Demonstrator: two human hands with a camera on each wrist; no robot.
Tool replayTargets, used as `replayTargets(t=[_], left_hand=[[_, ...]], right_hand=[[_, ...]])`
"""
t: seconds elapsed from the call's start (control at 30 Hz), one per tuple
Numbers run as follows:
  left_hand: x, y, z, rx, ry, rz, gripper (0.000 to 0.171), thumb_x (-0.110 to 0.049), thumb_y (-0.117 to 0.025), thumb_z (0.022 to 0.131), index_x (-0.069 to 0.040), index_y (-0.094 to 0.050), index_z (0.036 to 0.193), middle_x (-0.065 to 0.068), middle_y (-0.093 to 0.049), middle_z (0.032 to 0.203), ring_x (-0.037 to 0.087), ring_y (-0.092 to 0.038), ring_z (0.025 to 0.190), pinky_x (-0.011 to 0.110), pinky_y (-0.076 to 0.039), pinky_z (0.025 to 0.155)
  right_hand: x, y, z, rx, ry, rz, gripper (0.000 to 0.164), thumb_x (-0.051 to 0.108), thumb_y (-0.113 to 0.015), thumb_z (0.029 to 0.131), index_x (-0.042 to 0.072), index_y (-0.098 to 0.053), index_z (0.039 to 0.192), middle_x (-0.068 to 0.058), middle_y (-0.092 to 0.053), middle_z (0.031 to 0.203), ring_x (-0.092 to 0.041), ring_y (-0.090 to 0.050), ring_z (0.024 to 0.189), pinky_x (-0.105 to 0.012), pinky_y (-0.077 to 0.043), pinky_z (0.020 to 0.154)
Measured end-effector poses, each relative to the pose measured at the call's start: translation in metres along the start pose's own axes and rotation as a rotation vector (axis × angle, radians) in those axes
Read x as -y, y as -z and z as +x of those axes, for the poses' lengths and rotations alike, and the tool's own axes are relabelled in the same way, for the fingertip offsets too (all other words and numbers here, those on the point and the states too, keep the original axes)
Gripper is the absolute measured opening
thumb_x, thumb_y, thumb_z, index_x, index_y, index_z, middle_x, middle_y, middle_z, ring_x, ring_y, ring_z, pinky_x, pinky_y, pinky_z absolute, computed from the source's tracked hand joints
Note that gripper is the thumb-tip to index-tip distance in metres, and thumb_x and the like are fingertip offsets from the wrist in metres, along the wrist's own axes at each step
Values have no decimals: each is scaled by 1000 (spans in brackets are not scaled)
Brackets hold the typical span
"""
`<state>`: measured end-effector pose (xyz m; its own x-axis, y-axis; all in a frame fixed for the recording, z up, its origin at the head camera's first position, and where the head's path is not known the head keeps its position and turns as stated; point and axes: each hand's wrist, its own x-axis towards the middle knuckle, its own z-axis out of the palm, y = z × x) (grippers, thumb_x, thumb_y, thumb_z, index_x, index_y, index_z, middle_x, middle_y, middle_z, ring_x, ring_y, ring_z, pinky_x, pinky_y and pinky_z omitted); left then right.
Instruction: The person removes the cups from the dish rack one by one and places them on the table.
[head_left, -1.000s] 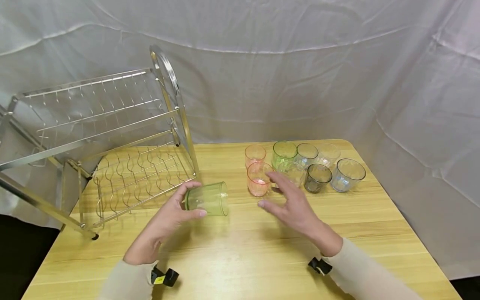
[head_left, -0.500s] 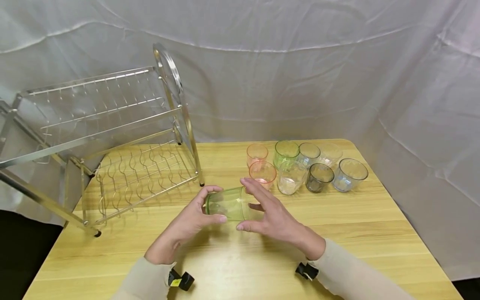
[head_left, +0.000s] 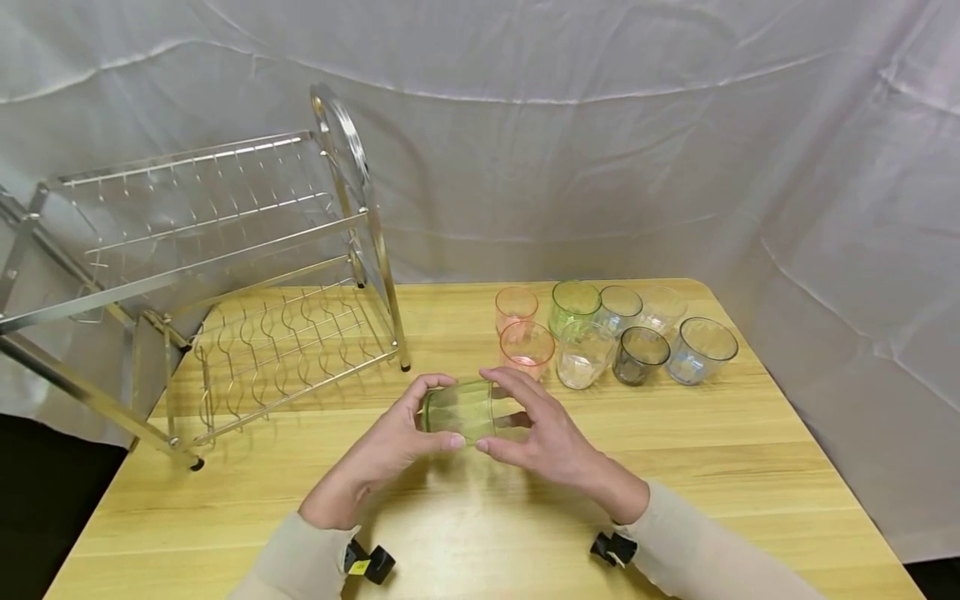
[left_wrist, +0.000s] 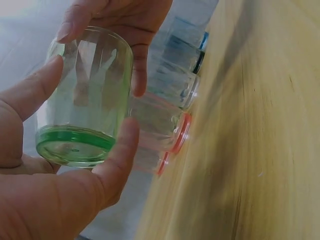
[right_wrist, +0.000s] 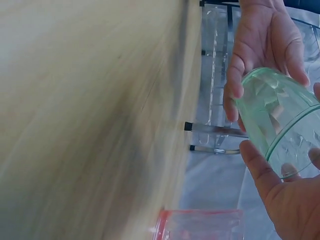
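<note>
A clear green drinking glass (head_left: 459, 414) is held on its side above the table, its thick base to the left and its rim to the right. My left hand (head_left: 395, 439) grips it near the base, thumb in front and fingers behind. At the rim end my right hand (head_left: 546, 435) holds it between thumb and fingers. In the left wrist view the glass (left_wrist: 85, 100) shows a dark green ring around its base. The right wrist view shows its open rim (right_wrist: 285, 131) near the right fingers. Beyond my right hand stands a pink glass (head_left: 527, 335), partly hidden.
Several more glasses stand upright at the back right, among them a green one (head_left: 575, 304), a clear one (head_left: 581, 358), a dark grey one (head_left: 639, 357) and a blue-tinted one (head_left: 701, 346). A two-tier metal dish rack (head_left: 288, 237) occupies the left side of the wooden table (head_left: 675, 500).
My left hand has carried the green glass rightward to the middle. My right hand has come left, away from the pink glass, and taken hold of the green glass's rim end.
</note>
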<state>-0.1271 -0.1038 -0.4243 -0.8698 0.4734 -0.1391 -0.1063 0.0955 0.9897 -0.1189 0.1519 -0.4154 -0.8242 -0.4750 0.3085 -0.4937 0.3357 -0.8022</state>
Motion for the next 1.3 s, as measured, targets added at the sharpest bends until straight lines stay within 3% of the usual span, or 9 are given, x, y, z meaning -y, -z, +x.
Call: replayTargets(t=[0.07,0.2,0.27,0.4,0.57,0.8,0.93,1.1,1.3], left_hand=[[-2,0,-1,-9,4,9,77,-14,-84,90,-20,-41,153,8,-24,170,43,-21,156,69,-22,123],[-5,5,-5,-39,3,9,76,-14,-82,91,-16,-40,154,13,-32,164,43,-43,144,52,-45,114],[-7,10,-7,-72,-2,11,74,-13,-81,91,-14,-41,153,15,-36,161,42,-45,144,48,-49,112],[-11,22,-11,-177,-9,66,66,-12,-79,93,-11,-44,149,17,-42,158,43,-47,145,48,-50,114],[-15,38,-16,-352,-32,252,60,-11,-75,96,-4,-46,148,18,-49,155,43,-48,144,52,-41,121],[-17,58,-26,-569,0,661,63,-20,-71,99,-7,-46,155,21,-45,159,47,-46,143,66,-40,116],[-14,66,-29,-587,12,760,67,-19,-69,100,-8,-41,160,25,-38,164,50,-37,148,70,-34,118],[-11,69,-29,-555,27,796,71,-19,-68,99,-6,-38,162,29,-36,165,53,-35,149,72,-32,119],[-6,69,-27,-503,9,863,71,-16,-71,97,2,-40,158,32,-40,161,52,-33,151,68,-11,128]], right_hand=[[0,1,0,-11,8,-3,82,13,-87,88,18,-45,158,-11,-48,157,-32,-58,132,-34,-63,93],[-2,7,-2,-38,11,-21,82,11,-87,87,18,-45,158,-11,-46,157,-32,-59,130,-34,-63,91],[-4,11,-3,-48,18,-36,83,9,-87,86,17,-46,157,-12,-45,158,-33,-59,128,-35,-64,90],[-6,20,-5,-57,16,-86,84,8,-88,85,15,-46,158,-13,-47,155,-33,-60,126,-36,-64,88],[-6,31,-8,-49,-56,-172,86,17,-88,86,16,-43,159,-11,-51,150,-31,-62,122,-37,-64,88],[-1,47,-12,-65,-93,-446,87,36,-88,84,12,-44,156,-12,-54,151,-33,-60,129,-54,-57,99],[1,51,-12,-77,-79,-561,86,39,-87,83,7,-48,153,-17,-54,150,-37,-57,131,-57,-55,102],[1,51,-12,-60,-129,-644,85,44,-86,83,10,-52,153,-18,-54,144,-36,-56,128,-56,-56,98],[-1,47,-11,-29,-147,-701,86,48,-85,83,14,-52,154,-17,-56,139,-36,-58,124,-53,-57,94]])
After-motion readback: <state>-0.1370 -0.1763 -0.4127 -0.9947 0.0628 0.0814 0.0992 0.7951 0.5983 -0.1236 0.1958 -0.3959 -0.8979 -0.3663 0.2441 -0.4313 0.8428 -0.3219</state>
